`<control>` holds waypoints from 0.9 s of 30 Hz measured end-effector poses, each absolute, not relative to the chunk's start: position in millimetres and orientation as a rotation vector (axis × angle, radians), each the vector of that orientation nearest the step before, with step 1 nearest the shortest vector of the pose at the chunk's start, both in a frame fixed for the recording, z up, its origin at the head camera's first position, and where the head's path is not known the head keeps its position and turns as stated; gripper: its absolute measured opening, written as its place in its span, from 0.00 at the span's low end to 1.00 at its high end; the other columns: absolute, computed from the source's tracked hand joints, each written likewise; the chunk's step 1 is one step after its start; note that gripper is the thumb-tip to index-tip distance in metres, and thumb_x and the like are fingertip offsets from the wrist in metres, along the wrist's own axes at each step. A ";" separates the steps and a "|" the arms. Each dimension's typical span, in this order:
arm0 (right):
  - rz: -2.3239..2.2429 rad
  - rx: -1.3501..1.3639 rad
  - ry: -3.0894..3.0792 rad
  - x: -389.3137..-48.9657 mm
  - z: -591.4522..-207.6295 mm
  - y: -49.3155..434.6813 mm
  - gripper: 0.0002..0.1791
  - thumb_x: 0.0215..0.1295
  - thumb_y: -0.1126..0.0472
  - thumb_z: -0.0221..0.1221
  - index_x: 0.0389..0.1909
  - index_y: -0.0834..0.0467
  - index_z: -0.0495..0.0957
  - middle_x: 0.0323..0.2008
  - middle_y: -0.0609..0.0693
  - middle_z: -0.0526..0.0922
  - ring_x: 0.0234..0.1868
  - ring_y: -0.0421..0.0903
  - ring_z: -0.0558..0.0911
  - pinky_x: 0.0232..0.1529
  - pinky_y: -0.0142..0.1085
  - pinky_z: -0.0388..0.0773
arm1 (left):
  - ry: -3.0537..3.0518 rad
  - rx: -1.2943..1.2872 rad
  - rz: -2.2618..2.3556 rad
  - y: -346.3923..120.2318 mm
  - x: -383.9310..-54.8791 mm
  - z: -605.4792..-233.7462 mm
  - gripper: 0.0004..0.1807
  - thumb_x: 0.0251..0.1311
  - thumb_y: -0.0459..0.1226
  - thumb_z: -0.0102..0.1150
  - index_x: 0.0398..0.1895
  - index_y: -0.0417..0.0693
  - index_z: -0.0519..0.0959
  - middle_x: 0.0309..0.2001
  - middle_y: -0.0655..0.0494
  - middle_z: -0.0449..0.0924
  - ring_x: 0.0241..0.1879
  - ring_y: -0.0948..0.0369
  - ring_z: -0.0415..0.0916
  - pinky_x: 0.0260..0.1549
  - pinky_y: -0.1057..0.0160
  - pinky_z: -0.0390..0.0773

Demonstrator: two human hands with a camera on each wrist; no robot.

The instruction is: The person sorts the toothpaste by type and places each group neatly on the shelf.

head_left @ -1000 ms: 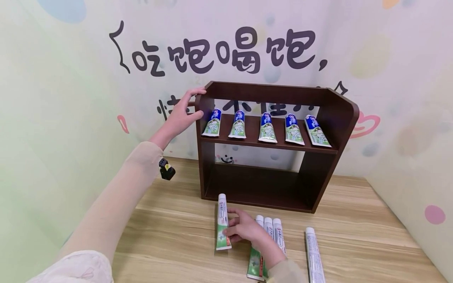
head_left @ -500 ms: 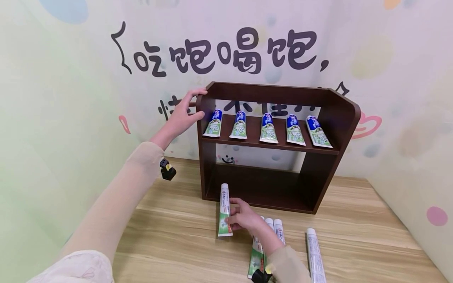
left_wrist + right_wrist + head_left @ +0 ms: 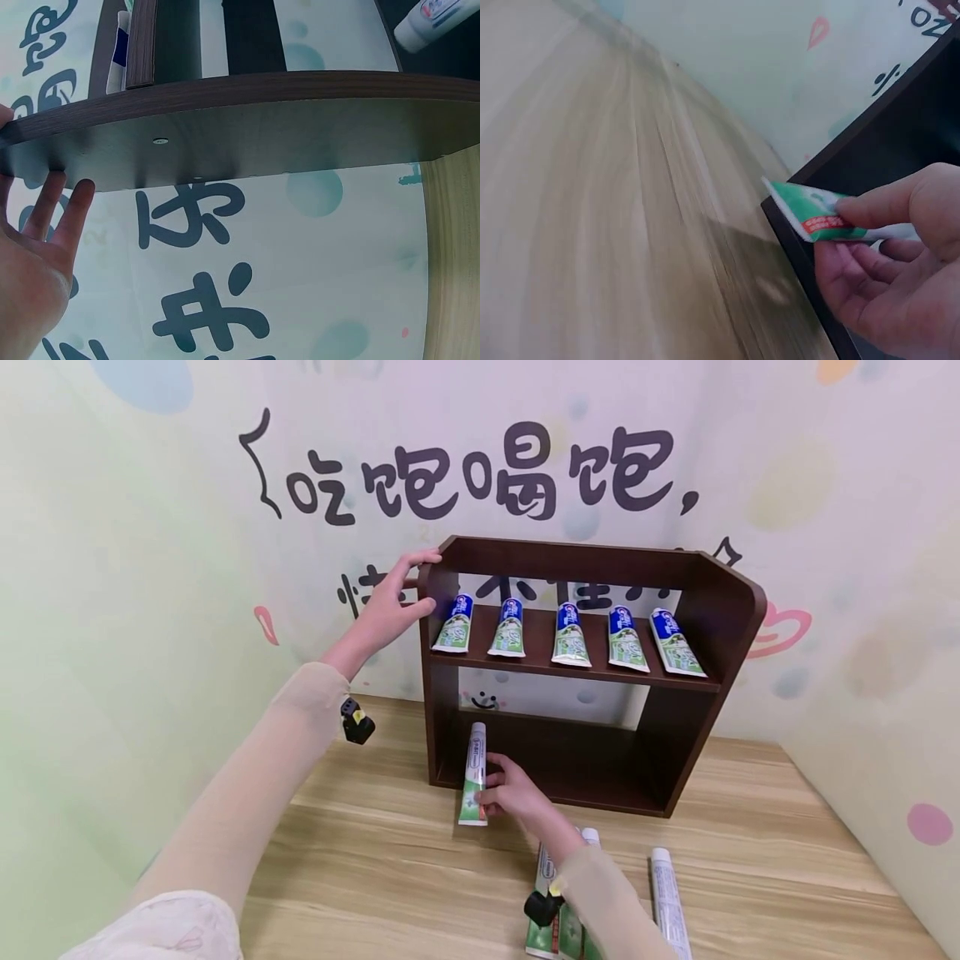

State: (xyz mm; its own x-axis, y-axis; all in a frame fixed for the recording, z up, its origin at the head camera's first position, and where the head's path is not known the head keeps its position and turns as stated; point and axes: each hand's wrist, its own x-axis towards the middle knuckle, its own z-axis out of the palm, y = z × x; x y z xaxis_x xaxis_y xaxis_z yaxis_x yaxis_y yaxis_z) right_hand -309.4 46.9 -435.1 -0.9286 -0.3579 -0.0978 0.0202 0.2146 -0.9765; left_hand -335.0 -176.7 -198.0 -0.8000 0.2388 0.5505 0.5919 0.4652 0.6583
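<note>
In the head view my right hand pinches a white and green toothpaste tube between thumb and fingers. Its white cap end lies inside the left part of the lower compartment of a dark brown two-tier shelf; the green crimped end sticks out past the front edge. The right wrist view shows the thumb on top of the green end. My left hand holds the upper left side of the shelf, some fingers over the rim; in the left wrist view other fingers touch the outer face of the side panel.
Several blue and green toothpaste tubes lie spaced out on the upper tier. More white and green tubes lie under my right forearm, partly hidden. One whitish tube lies farther right on the wooden table. A printed wall stands behind.
My right hand has moved the toothpaste tube forward, from the table in front of the shelf to partly inside the lower compartment. My left hand stays on the shelf's side.
</note>
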 end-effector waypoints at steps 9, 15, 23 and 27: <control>-1.834 -0.354 2.231 -339.1 -448.4 43.4 0.43 0.56 0.76 0.60 0.74 0.65 0.53 0.46 0.66 0.80 0.30 0.44 0.79 0.30 0.35 0.79 | -2.336 -0.711 -1.274 -170.6 -333.5 -197.1 0.30 0.64 0.30 0.52 0.70 0.51 0.63 0.78 0.56 0.54 0.72 0.47 0.58 0.67 0.36 0.63; -1.862 -0.480 2.255 -357.0 -450.3 33.3 0.44 0.57 0.75 0.59 0.75 0.65 0.51 0.49 0.71 0.80 0.36 0.46 0.82 0.37 0.41 0.85 | -2.319 -0.700 -1.276 -174.8 -337.1 -198.6 0.30 0.64 0.30 0.53 0.70 0.52 0.64 0.78 0.56 0.54 0.71 0.47 0.59 0.66 0.37 0.63; -1.932 -0.560 2.251 -376.4 -454.0 21.0 0.44 0.58 0.76 0.60 0.75 0.64 0.52 0.49 0.74 0.80 0.37 0.47 0.83 0.40 0.44 0.86 | -2.312 -0.713 -1.280 -176.9 -341.6 -199.2 0.30 0.64 0.30 0.53 0.70 0.52 0.64 0.78 0.57 0.54 0.69 0.46 0.61 0.64 0.38 0.67; -1.951 -0.579 2.242 -383.8 -460.7 19.2 0.44 0.58 0.76 0.60 0.75 0.66 0.52 0.49 0.75 0.79 0.37 0.46 0.83 0.40 0.43 0.86 | -2.319 -0.697 -1.282 -176.5 -339.6 -199.7 0.30 0.64 0.31 0.53 0.70 0.52 0.64 0.78 0.58 0.54 0.70 0.46 0.61 0.63 0.39 0.68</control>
